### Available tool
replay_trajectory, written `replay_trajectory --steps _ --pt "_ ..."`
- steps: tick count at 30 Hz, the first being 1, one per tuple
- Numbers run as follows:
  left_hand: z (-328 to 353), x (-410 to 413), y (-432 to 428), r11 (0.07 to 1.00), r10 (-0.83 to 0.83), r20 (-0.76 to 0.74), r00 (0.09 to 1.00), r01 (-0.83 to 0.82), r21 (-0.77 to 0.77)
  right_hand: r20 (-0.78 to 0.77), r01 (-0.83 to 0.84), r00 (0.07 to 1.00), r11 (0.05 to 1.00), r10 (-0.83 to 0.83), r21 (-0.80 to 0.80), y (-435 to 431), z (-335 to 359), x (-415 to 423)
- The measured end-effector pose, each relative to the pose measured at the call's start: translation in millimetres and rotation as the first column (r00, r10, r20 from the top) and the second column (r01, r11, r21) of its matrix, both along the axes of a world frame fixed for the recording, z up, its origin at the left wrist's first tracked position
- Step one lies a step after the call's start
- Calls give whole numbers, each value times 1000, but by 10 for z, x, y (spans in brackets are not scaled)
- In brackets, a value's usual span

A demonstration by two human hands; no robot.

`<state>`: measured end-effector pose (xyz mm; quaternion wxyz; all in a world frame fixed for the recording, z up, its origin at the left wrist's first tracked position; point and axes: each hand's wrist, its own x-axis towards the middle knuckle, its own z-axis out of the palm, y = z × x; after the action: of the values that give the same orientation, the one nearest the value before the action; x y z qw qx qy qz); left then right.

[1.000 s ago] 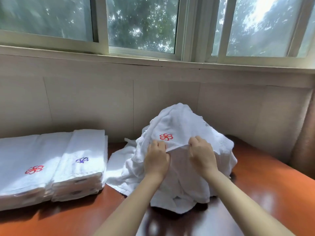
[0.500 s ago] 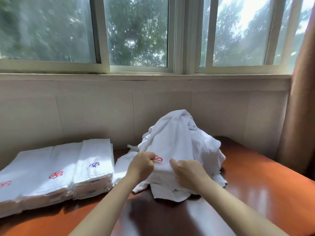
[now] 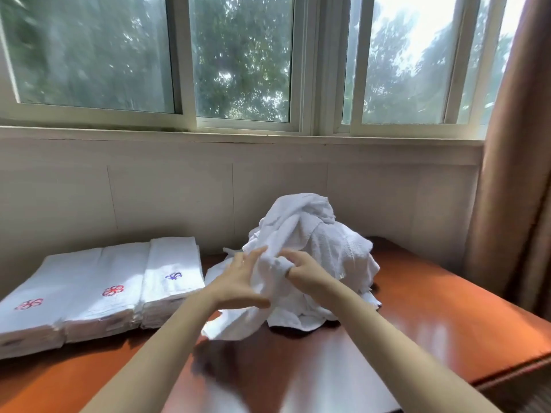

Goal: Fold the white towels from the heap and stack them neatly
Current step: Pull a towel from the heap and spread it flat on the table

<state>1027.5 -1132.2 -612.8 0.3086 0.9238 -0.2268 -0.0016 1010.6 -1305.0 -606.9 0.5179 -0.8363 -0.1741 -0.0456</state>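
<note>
A heap of crumpled white towels (image 3: 325,242) sits at the back middle of the reddish-brown table (image 3: 417,317). One white towel (image 3: 256,296) is drawn off the heap's front and hangs toward me. My left hand (image 3: 238,281) lies against that towel's left side with straight fingers spread and the thumb under the cloth. My right hand (image 3: 301,266) grips a fold of the same towel, its fingers curled into the cloth. Three stacks of folded white towels (image 3: 98,290) lie side by side on the left, with red and blue embroidered marks.
A tiled wall and a window sill (image 3: 238,138) run behind the table. A brown curtain (image 3: 512,174) hangs at the right. The table's right edge (image 3: 507,374) drops off near the front right.
Both hands have pulled one towel away from the heap toward me. My left hand went from a closed pinch to spread fingers. The red mark on the towel is no longer visible.
</note>
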Motion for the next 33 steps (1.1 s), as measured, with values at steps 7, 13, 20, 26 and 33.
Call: replay_trajectory --steps 7,13,20,26,33 --pt "39 -248 232 977 37 76 996 -20 -211 12 -182 983 983 182 -13 312 51 -207" --pt "-133 -361 794 826 -66 -413 908 -182 -534 97 103 993 868 -64 -486 155 -320 2" --pt "-458 -449 2030 572 -21 -513 858 -411 -710 143 187 982 560 -121 -808 502 -1141 276" --pt "-708 -617 2786 289 466 -567 679 -723 -628 21 56 997 454 -80 -889 1009 -1562 276" --pt "-1042 -593 2739 572 775 -131 618 -774 -270 105 170 981 455 -163 -874 1258 -1606 344"
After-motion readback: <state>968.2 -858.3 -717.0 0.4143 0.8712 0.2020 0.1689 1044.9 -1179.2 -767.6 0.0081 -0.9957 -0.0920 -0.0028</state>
